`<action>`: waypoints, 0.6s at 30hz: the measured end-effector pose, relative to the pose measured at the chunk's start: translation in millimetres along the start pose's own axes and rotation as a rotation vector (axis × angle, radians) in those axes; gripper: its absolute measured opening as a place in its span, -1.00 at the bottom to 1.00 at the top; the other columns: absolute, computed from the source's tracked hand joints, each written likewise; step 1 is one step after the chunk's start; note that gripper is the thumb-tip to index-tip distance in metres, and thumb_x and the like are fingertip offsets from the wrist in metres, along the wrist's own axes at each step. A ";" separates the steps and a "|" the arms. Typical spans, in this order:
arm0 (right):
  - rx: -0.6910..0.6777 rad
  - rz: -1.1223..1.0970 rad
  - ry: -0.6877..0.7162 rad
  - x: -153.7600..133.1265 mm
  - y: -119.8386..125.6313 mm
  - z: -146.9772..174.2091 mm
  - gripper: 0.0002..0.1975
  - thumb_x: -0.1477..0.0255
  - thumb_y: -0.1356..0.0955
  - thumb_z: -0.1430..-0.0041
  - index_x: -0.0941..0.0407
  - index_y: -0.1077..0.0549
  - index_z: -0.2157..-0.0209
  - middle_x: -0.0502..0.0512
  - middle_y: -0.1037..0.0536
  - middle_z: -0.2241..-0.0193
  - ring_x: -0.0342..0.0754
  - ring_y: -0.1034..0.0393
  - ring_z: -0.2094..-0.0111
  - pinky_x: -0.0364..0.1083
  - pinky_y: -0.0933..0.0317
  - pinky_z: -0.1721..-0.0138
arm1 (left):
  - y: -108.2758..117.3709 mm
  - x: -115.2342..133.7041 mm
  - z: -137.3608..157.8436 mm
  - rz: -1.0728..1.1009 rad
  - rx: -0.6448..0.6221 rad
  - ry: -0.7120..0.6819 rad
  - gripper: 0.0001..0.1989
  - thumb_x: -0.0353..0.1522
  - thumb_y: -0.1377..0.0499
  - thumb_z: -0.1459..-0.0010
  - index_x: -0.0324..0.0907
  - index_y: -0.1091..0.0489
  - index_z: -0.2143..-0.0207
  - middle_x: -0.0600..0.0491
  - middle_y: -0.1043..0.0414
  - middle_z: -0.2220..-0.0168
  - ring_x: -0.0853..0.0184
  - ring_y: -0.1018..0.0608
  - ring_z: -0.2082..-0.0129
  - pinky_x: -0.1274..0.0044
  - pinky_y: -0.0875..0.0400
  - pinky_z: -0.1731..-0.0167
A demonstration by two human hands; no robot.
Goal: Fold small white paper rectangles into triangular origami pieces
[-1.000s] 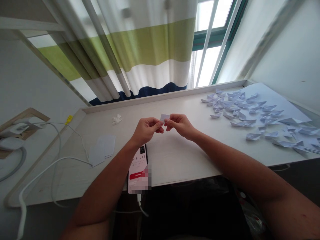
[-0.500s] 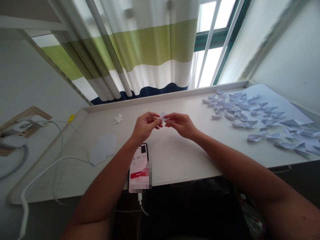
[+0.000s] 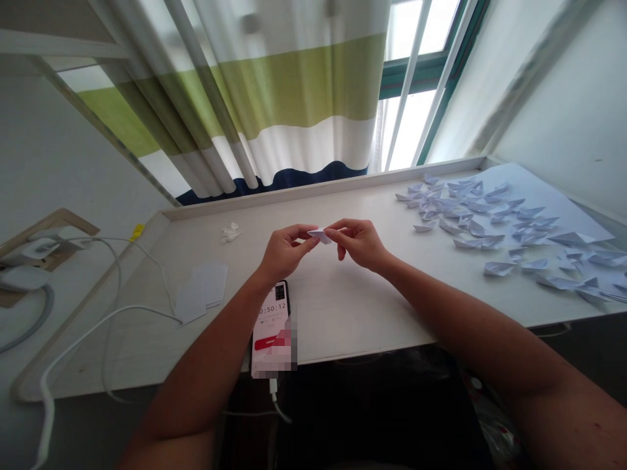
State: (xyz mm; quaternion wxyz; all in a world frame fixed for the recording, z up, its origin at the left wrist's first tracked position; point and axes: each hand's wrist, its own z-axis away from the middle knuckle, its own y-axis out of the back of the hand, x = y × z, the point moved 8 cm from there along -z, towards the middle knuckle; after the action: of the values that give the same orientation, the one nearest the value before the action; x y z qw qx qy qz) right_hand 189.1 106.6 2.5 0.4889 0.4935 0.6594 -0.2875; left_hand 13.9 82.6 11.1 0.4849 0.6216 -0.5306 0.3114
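I have the left hand [image 3: 288, 251] and right hand [image 3: 360, 243] nearly closed, pinching opposite ends of a small white folded-paper piece [image 3: 321, 234] above the white tabletop [image 3: 357, 313]. I judge it light, easily creased, best held by its edges. White paper boats [image 3: 477, 243] lie rightward.

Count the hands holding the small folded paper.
2: the left hand at the left end of the folded paper, the right hand at its right end. No others show.
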 end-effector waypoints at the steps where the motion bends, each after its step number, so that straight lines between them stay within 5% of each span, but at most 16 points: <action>1: 0.015 0.020 -0.003 -0.4 1.6 0.1 -0.46 -0.09 -0.53 -0.19 0.16 -0.66 0.26 -0.05 -0.50 0.70 -0.16 -0.32 0.68 -0.13 -0.17 0.60 | -0.8 1.2 0.3 -0.029 -0.011 -0.005 -0.71 -0.27 -0.45 -0.16 -0.18 -0.71 0.07 -0.05 -0.71 0.23 0.25 -0.67 0.27 0.44 -0.58 0.25; 4: 0.042 0.053 -0.016 0.5 4.2 -0.4 -0.41 -0.15 -0.51 -0.17 0.16 -0.63 0.30 -0.05 -0.48 0.70 -0.15 -0.31 0.69 -0.13 -0.15 0.61 | -6.6 5.4 1.2 -0.072 -0.076 -0.008 -0.80 -0.26 -0.39 -0.21 -0.18 -0.72 0.19 -0.03 -0.70 0.26 0.26 -0.65 0.26 0.44 -0.55 0.24; 9: 0.048 0.113 -0.038 9.4 4.3 -1.6 -0.51 -0.05 -0.48 -0.25 0.14 -0.57 0.26 -0.07 -0.47 0.66 -0.12 -0.33 0.65 -0.11 -0.19 0.56 | -9.1 1.7 1.0 0.047 -0.082 0.050 -0.69 -0.14 -0.38 -0.23 -0.21 -0.71 0.23 -0.04 -0.70 0.31 0.27 -0.63 0.33 0.43 -0.54 0.26; 14: 0.130 0.502 0.246 -9.1 3.5 4.1 -0.88 0.37 -0.46 -0.32 0.09 -0.63 0.15 -0.04 -0.48 0.49 -0.10 -0.34 0.48 -0.07 -0.26 0.37 | -2.5 -8.7 2.1 0.018 0.015 0.139 -0.57 -0.24 -0.40 -0.19 -0.23 -0.62 -0.07 0.04 -0.67 0.44 0.28 -0.65 0.39 0.40 -0.56 0.20; 18: -0.070 0.491 0.408 -21.9 -17.5 11.9 -0.83 0.42 -0.38 -0.38 0.10 -0.65 0.12 0.16 -0.63 0.21 0.01 -0.51 0.21 -0.01 -0.40 0.20 | -1.8 1.2 1.4 0.015 0.030 0.078 -0.73 -0.24 -0.36 -0.22 -0.22 -0.63 0.11 0.02 -0.67 0.40 0.29 -0.64 0.40 0.43 -0.57 0.27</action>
State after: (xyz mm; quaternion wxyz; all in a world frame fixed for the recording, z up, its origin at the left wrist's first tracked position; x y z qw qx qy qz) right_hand 177.8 82.2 16.8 0.4180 0.6681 0.6147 -0.0331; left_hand 15.7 80.8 11.2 0.4934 0.6122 -0.5114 0.3468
